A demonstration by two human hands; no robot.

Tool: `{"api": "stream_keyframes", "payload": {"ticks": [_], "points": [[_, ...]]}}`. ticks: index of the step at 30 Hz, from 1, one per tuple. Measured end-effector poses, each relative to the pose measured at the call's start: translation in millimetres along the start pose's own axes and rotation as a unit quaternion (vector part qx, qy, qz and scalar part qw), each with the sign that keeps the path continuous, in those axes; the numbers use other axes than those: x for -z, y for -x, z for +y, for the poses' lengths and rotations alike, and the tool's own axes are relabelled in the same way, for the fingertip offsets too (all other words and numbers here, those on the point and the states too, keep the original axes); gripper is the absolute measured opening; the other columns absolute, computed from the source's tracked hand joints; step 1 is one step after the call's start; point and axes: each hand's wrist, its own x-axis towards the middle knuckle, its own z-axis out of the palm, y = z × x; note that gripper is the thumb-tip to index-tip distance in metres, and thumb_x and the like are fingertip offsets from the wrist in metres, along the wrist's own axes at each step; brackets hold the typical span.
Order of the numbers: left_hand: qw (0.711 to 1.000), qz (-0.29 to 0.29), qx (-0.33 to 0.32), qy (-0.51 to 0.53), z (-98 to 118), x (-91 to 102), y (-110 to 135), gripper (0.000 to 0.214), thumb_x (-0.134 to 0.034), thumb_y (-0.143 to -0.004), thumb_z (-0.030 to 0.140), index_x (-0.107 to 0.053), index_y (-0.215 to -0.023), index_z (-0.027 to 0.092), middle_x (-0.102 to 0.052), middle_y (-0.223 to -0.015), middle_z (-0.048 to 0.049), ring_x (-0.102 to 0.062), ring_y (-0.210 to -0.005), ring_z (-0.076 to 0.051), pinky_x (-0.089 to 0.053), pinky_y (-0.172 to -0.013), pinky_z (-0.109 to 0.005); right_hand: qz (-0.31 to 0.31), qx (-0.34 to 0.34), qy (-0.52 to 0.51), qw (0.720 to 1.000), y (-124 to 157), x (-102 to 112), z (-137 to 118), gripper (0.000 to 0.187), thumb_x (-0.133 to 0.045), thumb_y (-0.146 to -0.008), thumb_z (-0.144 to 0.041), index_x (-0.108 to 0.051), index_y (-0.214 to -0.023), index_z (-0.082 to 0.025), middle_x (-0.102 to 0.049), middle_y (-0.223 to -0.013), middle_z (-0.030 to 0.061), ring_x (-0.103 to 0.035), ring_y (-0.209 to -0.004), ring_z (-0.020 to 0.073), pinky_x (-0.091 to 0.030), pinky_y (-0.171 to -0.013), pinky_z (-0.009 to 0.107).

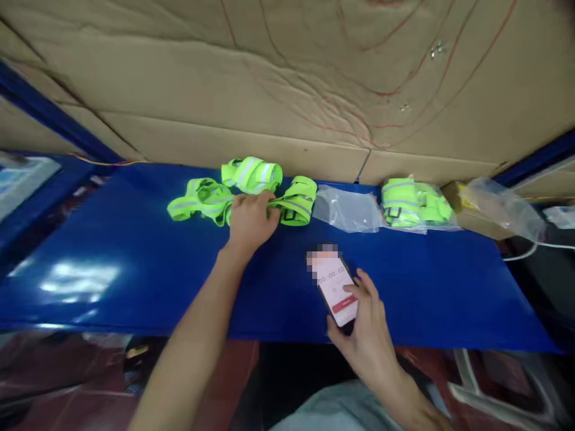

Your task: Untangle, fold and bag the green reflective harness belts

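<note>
My left hand [250,220] reaches across the blue table [135,263] and closes its fingers on a bundle of neon-green reflective straps [211,200]. Two more rolled green straps lie beside it, one behind [251,173] and one to the right [298,200]. My right hand [366,326] holds a phone [336,286] near the table's front edge, its thumb resting on the lit screen, which shows a timer and a red button.
Clear plastic bags [348,209] lie to the right of the straps. Further right a bag holds packed green straps [415,203]. A cardboard box with plastic film [489,209] stands at the far right. Large cardboard sheets [287,84] rise behind the table.
</note>
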Motion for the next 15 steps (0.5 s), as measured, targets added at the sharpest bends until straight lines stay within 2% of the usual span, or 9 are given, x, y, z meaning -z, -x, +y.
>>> {"api": "stream_keyframes", "payload": {"ticks": [3, 5, 10, 12, 15], "points": [[1.0, 0.006, 0.001, 0.008, 0.4, 0.0, 0.7, 0.033, -0.049, -0.088, 0.023, -0.072, -0.11, 0.014, -0.077, -0.091, -0.0128, -0.072, -0.092, -0.031, -0.046, -0.102, -0.044, 0.028, -0.046, -0.007, 0.999, 12.8, 17.5, 25.6, 0.05, -0.067, -0.091, -0.035, -0.045, -0.134, -0.021, -0.04, -0.158, 0.0223, -0.047, -0.145, 0.0394, -0.047, -0.109, 0.062], [1.0, 0.008, 0.0, 0.013, 0.6, 0.3, 1.2, 0.033, -0.049, -0.088, 0.022, -0.072, -0.11, 0.015, -0.077, -0.091, -0.0123, -0.072, -0.091, -0.03, -0.045, -0.102, -0.044, 0.056, -0.077, -0.002, 0.995, 18.3, 32.6, 53.5, 0.053, -0.07, -0.09, -0.041, -0.046, -0.133, -0.021, -0.042, -0.155, 0.0227, -0.045, -0.146, 0.0409, -0.044, -0.111, 0.065], [1.0, 0.008, 0.002, 0.018, 1.1, 1.8, 1.1, 0.032, -0.05, -0.087, 0.023, -0.072, -0.11, 0.017, -0.076, -0.088, -0.009, -0.07, -0.086, -0.027, -0.046, -0.101, -0.042, 0.128, -0.113, 0.054, 0.984, 15.8, 78.1, 153.6, 0.069, -0.077, -0.082, -0.058, -0.047, -0.131, -0.019, -0.047, -0.143, 0.0228, -0.042, -0.147, 0.0442, -0.042, -0.113, 0.066], [1.0, 0.012, 0.007, 0.022, 1.4, 4.3, 0.9, 0.032, -0.05, -0.087, 0.025, -0.073, -0.108, 0.016, -0.074, -0.083, -0.0081, -0.068, -0.081, -0.025, -0.047, -0.095, -0.04, 0.156, -0.101, 0.085, 0.979, 10.3, 94.0, 191.0, 0.074, -0.078, -0.079, -0.064, -0.048, -0.131, -0.02, -0.052, -0.135, 0.0204, -0.041, -0.147, 0.0451, -0.043, -0.113, 0.067], [0.999, 0.027, 0.023, 0.034, 2.0, 12.9, 2.3, 0.034, -0.049, -0.087, 0.029, -0.074, -0.107, 0.015, -0.069, -0.074, -0.0061, -0.062, -0.069, -0.022, -0.047, -0.077, -0.033, 0.162, -0.089, 0.11, 0.977, 2.2, 111.7, 231.7, 0.082, -0.075, -0.079, -0.071, -0.047, -0.135, -0.018, -0.054, -0.133, 0.0209, -0.042, -0.146, 0.046, -0.045, -0.111, 0.068]]}}
